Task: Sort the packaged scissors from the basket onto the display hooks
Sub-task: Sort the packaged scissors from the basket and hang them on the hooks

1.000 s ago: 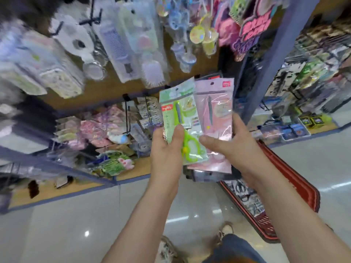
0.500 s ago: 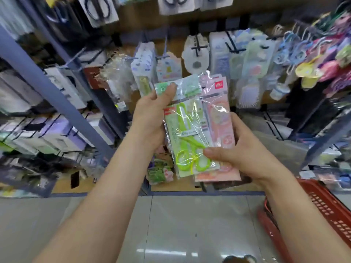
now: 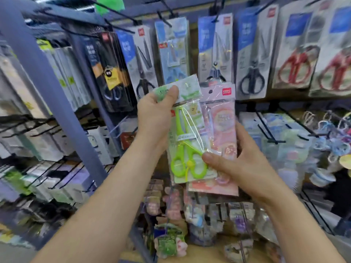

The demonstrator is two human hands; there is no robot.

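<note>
Green pack [image 3: 185, 133], pink pack [image 3: 224, 126] now raised before hung scissors [image 3: 251, 54].

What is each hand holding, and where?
Left hand pinches the green scissors pack at its top; right hand grips it and the pink pack low down.

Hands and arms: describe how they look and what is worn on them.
The left hand and right hand are bare: no gloves, rings, watch or bracelet. The left forearm and right forearm are uncovered up to the frame edge, no sleeve in sight. Thumbnails look short and unpainted.
</note>
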